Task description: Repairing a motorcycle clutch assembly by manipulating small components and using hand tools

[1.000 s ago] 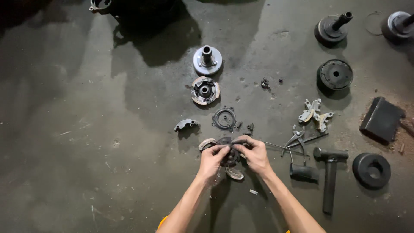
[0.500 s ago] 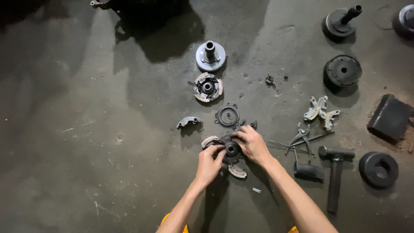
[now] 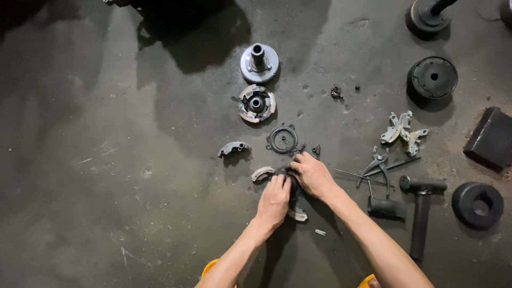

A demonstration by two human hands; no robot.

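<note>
Both of my hands rest on a dark clutch assembly on the concrete floor. My left hand (image 3: 274, 198) presses on its near side and my right hand (image 3: 311, 173) grips its far right side. Most of the assembly is hidden under my hands; two curved shoes show, one (image 3: 262, 173) at its left and one (image 3: 297, 214) at its near edge. A loose curved shoe (image 3: 232, 149) lies further left. A black ring plate (image 3: 281, 139) lies just beyond my right hand.
Further away lie a round clutch unit (image 3: 256, 103) and a hub with a shaft (image 3: 259, 61). To the right are pliers (image 3: 376, 165), a metal bracket piece (image 3: 402, 131), a hammer (image 3: 422, 209), black discs (image 3: 432, 78), a black ring (image 3: 477, 203) and a black block (image 3: 492, 137).
My hands have stayed on the assembly; the left hand has slid a little toward the right hand. The camera has shifted slightly, so everything sits a bit lower and rightward in view.
</note>
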